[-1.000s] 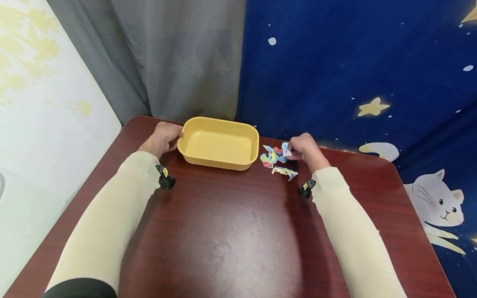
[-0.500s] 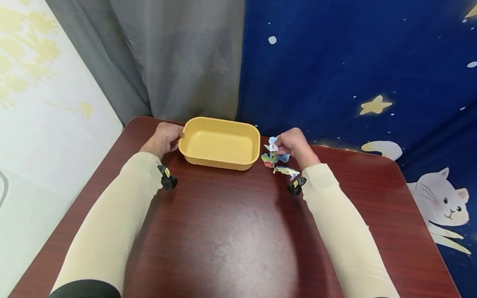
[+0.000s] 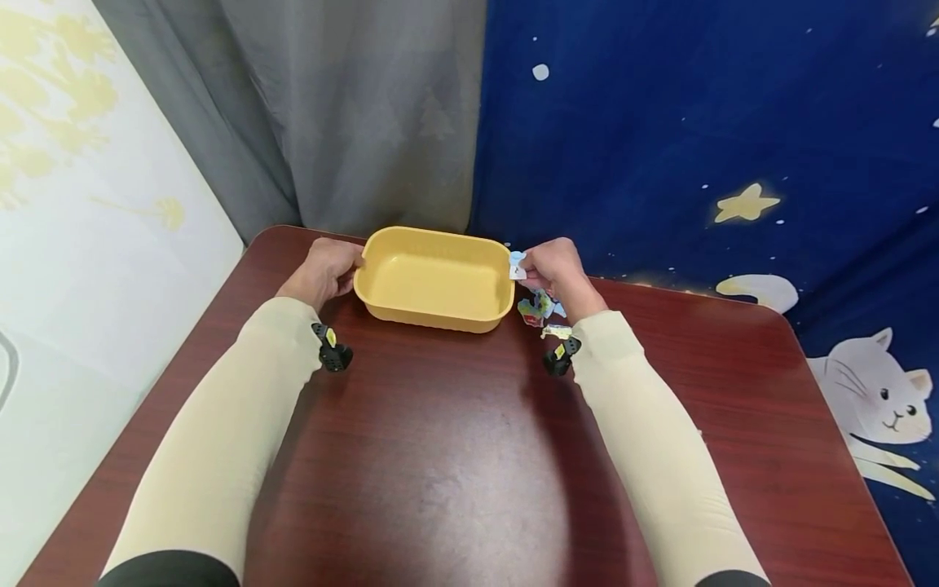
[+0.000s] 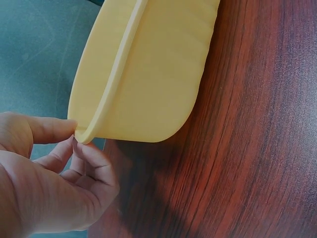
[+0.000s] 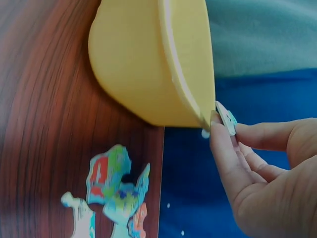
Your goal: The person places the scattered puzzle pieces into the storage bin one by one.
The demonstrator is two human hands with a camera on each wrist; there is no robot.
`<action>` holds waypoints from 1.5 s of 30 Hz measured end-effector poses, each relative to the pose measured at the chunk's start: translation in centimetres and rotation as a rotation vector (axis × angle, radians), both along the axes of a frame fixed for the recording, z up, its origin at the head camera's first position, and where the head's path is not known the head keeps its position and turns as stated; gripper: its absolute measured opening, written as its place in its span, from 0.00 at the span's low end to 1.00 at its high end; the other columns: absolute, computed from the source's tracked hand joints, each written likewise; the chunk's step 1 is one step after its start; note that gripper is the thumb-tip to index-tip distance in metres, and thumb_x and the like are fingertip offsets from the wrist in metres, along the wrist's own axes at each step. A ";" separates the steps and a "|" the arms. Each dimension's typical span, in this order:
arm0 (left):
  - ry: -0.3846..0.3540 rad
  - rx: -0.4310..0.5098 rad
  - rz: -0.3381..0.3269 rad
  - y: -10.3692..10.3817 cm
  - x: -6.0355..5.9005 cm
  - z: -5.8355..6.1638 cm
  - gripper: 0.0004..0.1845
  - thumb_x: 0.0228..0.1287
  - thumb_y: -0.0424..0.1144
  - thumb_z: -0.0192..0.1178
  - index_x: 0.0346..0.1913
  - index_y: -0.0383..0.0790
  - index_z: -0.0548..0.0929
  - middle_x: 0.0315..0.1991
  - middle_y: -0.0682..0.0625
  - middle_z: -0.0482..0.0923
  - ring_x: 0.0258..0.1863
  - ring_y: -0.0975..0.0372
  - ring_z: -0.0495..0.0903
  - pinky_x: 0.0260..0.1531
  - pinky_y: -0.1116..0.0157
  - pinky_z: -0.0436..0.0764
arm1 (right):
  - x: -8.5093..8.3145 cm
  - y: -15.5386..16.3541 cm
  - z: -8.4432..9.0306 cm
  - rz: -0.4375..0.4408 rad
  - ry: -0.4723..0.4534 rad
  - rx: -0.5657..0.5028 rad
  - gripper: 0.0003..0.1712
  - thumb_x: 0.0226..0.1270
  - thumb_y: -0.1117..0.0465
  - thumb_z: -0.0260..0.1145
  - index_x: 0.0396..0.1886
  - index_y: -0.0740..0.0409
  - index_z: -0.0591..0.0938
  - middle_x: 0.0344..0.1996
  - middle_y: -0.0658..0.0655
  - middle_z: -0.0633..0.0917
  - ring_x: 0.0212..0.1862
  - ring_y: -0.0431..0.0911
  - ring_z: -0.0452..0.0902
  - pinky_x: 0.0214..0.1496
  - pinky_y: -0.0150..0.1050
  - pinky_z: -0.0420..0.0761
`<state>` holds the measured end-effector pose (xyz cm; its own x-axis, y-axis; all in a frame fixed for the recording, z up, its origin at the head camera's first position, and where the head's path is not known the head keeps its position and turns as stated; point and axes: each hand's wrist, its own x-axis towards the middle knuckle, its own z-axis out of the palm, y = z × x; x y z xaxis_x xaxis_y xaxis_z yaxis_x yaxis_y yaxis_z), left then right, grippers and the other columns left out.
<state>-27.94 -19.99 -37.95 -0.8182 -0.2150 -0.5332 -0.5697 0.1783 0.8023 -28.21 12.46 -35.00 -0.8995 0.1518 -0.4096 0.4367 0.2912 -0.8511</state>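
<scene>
A yellow plastic basin [image 3: 440, 316] with rounded corners stands at the back of the table, its inside bare. My left hand [image 3: 327, 269] pinches the rim at its left end, thumb on top and fingers curled below, as the left wrist view confirms. At the opposite end my right hand [image 3: 556, 265] holds a small flat puzzle piece [image 5: 227, 119], light blue and white, between thumb and fingertips. This piece is right at the basin's right rim [image 5: 185, 94]. Several colourful, irregular puzzle pieces [image 5: 110, 178] lie on the table below that hand, partly hidden by it in the head view.
The dark red wooden table [image 3: 440, 456] has a rounded back edge. Behind it hang a grey curtain [image 3: 367, 106] and a blue curtain [image 3: 645, 122] with stars and a cat. A white patterned surface [image 3: 88, 269] borders the left side.
My right hand has lifted the light blue puzzle piece off the group and carried it left to the basin's right rim. The left hand keeps its grip on the basin.
</scene>
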 end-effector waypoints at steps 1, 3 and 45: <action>-0.002 0.003 0.001 0.0 0.0 0.0 0.18 0.58 0.31 0.52 0.53 0.42 0.76 0.27 0.49 0.71 0.16 0.63 0.70 0.20 0.69 0.74 | -0.1 -0.3 0.0 -0.002 0.002 -0.021 0.13 0.54 0.72 0.61 0.42 0.67 0.78 0.30 0.61 0.78 0.28 0.49 0.80 0.35 0.40 0.79; -0.001 0.013 -0.002 -0.1 0.0 0.1 0.19 0.58 0.30 0.52 0.53 0.41 0.76 0.26 0.49 0.70 0.16 0.63 0.70 0.19 0.69 0.73 | -0.3 -0.7 -0.1 -0.006 0.001 -0.032 0.13 0.55 0.72 0.62 0.42 0.66 0.78 0.32 0.61 0.79 0.29 0.49 0.81 0.35 0.39 0.79; 0.002 0.044 0.004 0.4 1.0 0.1 0.18 0.60 0.31 0.52 0.54 0.40 0.75 0.26 0.48 0.70 0.15 0.63 0.69 0.18 0.69 0.72 | -2.3 -8.0 -3.9 -0.025 -0.089 -0.343 0.20 0.54 0.78 0.60 0.48 0.67 0.74 0.37 0.61 0.77 0.32 0.49 0.78 0.37 0.41 0.79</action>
